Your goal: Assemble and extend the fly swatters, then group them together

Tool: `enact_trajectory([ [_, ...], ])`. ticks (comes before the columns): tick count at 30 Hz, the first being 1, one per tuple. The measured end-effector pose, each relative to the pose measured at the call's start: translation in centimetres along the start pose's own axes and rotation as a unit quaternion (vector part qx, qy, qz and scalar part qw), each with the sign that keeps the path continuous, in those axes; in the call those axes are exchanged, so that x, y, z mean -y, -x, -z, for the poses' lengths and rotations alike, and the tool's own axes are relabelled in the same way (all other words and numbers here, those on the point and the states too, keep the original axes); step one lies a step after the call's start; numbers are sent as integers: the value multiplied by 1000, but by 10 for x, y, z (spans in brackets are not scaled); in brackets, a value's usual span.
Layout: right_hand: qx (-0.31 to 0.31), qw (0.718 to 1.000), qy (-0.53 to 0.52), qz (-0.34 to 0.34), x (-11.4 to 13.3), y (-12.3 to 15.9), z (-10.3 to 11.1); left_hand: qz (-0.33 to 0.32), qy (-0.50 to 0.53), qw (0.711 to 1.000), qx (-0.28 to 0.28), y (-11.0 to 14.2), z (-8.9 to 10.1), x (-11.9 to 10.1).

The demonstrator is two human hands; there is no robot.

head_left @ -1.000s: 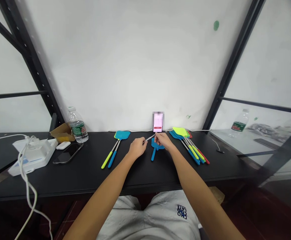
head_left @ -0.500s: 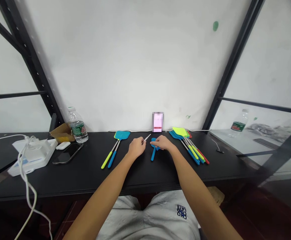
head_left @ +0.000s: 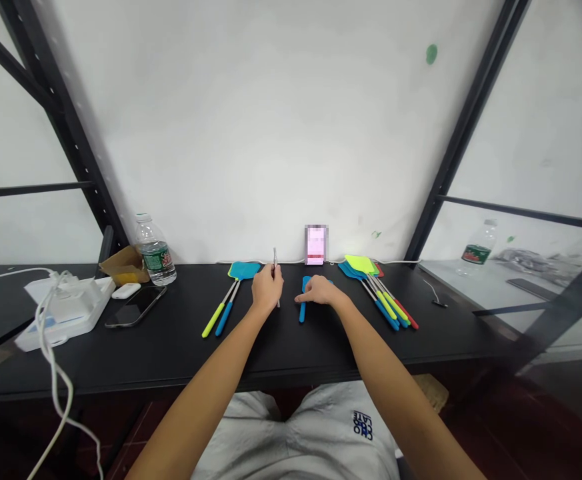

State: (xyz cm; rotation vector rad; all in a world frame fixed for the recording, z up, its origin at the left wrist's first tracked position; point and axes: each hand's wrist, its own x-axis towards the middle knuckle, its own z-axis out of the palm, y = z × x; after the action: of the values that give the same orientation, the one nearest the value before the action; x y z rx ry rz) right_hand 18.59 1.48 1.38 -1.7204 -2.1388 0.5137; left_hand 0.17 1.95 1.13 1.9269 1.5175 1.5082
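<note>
My left hand (head_left: pixel 267 287) is closed around a thin silver metal rod (head_left: pixel 275 257), which stands nearly upright with its tip above the fingers. To the right, my right hand (head_left: pixel 318 291) is low over blue fly swatter parts. Its thumb crosses a blue handle (head_left: pixel 301 313), while its other fingers are mostly hidden under the palm. A bit of blue plastic (head_left: pixel 307 280) shows beyond the fingers; the rest is covered. Left of my hands lie two fly swatters, with a blue head (head_left: pixel 245 270) on top. Several more swatters (head_left: pixel 361 264) lie in a pile at the right.
A lit phone (head_left: pixel 315 247) leans on the wall. On the left are a water bottle (head_left: pixel 158 257), a cardboard box (head_left: pixel 125 267), a white case (head_left: pixel 126 291), a dark phone (head_left: pixel 137 307) and a white power strip (head_left: pixel 71 313) with cables. Black posts frame the desk.
My left hand has turned the rod from slanted to nearly upright and drawn it leftward. My right hand has left the rod and come down over the blue parts; the handle has shifted slightly.
</note>
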Motion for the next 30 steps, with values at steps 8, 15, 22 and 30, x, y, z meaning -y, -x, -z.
enact_trajectory([
  [8,-6,1000,22,-18,4,-2,-9,11,38,996,-81,-7,7,1],
  [15,6,999,-34,3,7,-3,-13,-15,66,991,-116,-7,7,-2],
  [22,-52,985,-123,107,11,-6,-21,-21,85,987,-133,-7,9,-3],
  [30,-62,975,-164,134,13,-8,-23,10,101,986,-130,-8,9,-6],
])
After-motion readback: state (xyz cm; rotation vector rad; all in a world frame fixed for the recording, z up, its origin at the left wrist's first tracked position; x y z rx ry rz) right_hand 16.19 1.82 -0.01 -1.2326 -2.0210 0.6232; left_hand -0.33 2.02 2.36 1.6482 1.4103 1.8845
